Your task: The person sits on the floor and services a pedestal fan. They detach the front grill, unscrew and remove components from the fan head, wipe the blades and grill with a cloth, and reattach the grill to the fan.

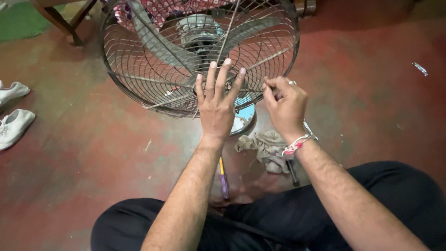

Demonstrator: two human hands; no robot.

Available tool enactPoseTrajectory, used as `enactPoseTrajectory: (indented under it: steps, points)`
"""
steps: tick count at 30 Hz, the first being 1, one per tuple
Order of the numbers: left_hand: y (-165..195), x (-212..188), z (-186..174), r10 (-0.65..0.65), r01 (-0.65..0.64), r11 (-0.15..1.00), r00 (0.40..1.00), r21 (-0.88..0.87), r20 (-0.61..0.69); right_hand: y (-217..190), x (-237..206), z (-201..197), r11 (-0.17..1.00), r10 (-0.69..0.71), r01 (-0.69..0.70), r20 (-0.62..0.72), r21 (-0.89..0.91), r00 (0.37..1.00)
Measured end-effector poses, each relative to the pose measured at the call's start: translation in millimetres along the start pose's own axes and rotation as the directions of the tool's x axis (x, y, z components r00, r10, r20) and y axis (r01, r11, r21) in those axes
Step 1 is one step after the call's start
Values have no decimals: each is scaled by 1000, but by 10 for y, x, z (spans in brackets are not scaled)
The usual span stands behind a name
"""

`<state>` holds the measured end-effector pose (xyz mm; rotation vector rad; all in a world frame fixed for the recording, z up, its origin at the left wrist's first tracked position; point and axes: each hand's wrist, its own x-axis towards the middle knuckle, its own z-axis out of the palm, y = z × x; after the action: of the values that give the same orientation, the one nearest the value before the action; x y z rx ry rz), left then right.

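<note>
We sit on the red floor with the fan standing just beyond our hands, its wire guard facing us. Our left hand lies flat against the guard's lower middle, fingers spread. Our right hand, just to the right at the guard's rim, has its fingers pressed together in a pinch; what it pinches we cannot tell. Near us lie a rag and a screwdriver; white shoes sit far left.
</note>
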<state>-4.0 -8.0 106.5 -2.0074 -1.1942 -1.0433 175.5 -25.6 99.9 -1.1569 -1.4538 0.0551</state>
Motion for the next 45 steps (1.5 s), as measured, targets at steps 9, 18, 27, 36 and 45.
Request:
enactPoseTrajectory:
  steps: [9,18,27,36,45]
  points:
    - [-2,-5,-21,-1,1,1000,1000,-6,5,-29,22,-28,1000,-20,20,16,6,1000]
    - [-7,7,-16,-1,1,999,1000,-33,4,-2,-88,-42,999,-50,50,5,-5,999]
    - [-18,-20,22,-3,3,1000,1000,1,8,28,100,-120,996,-78,79,-35,29,996]
    - [-16,-6,1,-6,6,999,1000,-53,-2,94,17,42,993,117,-117,0,10,993]
    - [11,9,-11,-10,9,1000,1000,-19,-12,98,-47,65,967,200,-207,63,147,978]
